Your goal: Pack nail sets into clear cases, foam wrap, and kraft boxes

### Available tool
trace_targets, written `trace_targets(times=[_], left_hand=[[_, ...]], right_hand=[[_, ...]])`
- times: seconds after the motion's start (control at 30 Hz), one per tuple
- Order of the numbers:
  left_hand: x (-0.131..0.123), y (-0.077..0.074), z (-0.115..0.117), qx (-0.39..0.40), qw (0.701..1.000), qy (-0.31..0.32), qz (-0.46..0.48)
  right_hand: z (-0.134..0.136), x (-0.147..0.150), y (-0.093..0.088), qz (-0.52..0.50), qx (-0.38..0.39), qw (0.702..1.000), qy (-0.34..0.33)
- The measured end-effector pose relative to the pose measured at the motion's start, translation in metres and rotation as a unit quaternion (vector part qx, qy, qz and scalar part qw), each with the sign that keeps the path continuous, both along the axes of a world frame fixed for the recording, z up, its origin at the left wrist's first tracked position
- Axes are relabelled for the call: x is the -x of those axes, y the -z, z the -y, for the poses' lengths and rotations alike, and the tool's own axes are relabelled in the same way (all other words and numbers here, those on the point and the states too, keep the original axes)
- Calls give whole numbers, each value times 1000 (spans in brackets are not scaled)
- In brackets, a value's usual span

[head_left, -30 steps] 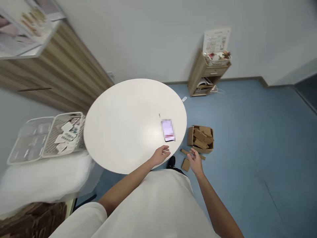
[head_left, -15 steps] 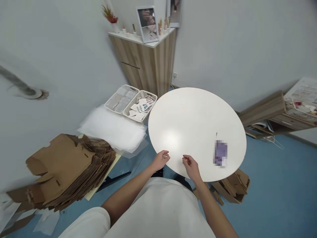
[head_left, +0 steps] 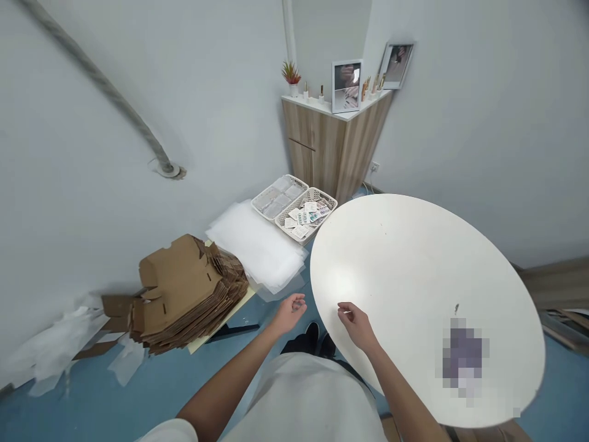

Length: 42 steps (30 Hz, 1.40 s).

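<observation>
My left hand (head_left: 289, 313) hangs in the air just left of the round white table (head_left: 414, 270), fingers loosely curled and apart, holding nothing. My right hand (head_left: 355, 324) hovers over the table's near edge, fingers half curled, nothing visible in it. A phone (head_left: 464, 359) with a blurred screen lies on the table to the right of my right hand. A stack of flat brown cardboard box blanks (head_left: 184, 294) lies on a low surface to the left of my left hand.
A pile of translucent white sheets (head_left: 257, 245) lies beside two white baskets (head_left: 294, 205), one holding small packets. A wooden corner cabinet (head_left: 331, 141) carries frames and a small plant. White scraps (head_left: 59, 344) lie on the blue floor.
The view has swung left. The table and phone now sit further right, the cardboard stack nearer the middle. My left hand has drifted off the table's edge; both hands stay empty.
</observation>
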State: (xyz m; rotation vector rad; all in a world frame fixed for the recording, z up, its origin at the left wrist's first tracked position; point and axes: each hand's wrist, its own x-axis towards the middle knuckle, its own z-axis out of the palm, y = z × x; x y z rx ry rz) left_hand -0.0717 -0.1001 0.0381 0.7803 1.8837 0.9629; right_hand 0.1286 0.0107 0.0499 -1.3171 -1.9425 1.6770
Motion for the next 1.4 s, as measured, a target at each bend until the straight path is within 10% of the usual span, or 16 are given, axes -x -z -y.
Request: trace_targets(times=[0.37, 0.9, 1.17, 1.4], left_hand=[[47, -21, -41, -35, 999, -15, -16], [194, 23, -188, 3, 1000, -15, 23], [206, 51, -227, 9, 998, -20, 67], [203, 58, -231, 11, 994, -42, 97]], right_hand=[[-48, 59, 5, -3, 9, 999, -42], [-158, 235, 21, 91, -112, 988, -51], [-209, 284, 43, 136, -278, 942, -130], [-219, 295, 66, 177, -245, 947, -111]])
